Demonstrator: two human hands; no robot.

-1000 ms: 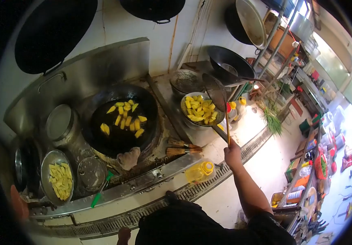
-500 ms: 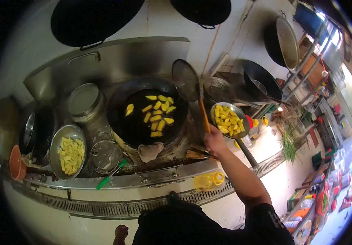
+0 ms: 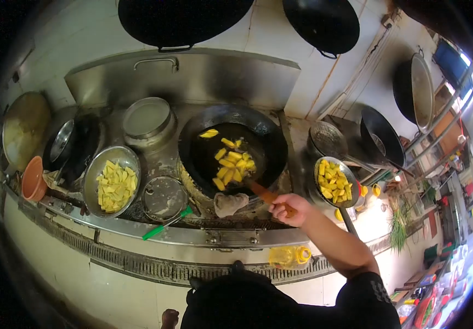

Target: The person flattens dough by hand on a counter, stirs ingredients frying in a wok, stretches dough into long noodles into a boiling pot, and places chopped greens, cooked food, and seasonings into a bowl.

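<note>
My right hand (image 3: 290,209) is closed around the wooden handle (image 3: 266,193) of a wire skimmer. The skimmer's round head is down in the dark oil of a black wok (image 3: 278,145), largely hidden under yellow chunks (image 3: 231,164) that look like cut potato. One pair of chunks (image 3: 209,133) floats apart, toward the wok's far left. A crumpled greyish cloth (image 3: 231,204) lies on the wok's near rim, left of the handle. My left hand (image 3: 170,318) hangs low at the bottom edge, fingers curled, with nothing visible in it.
Left stands a metal bowl of paler chunks (image 3: 117,186), beside a round strainer (image 3: 165,198) and a green-handled tool (image 3: 168,223). A lidded pot (image 3: 147,118) sits behind. Right is a pan of yellow chunks (image 3: 332,182); an oil bottle (image 3: 290,256) stands in front, below the stove edge.
My right hand has brought the skimmer from upright beside the wok down into the oil. The scattered chunks are now bunched near its head. The view has shifted left.
</note>
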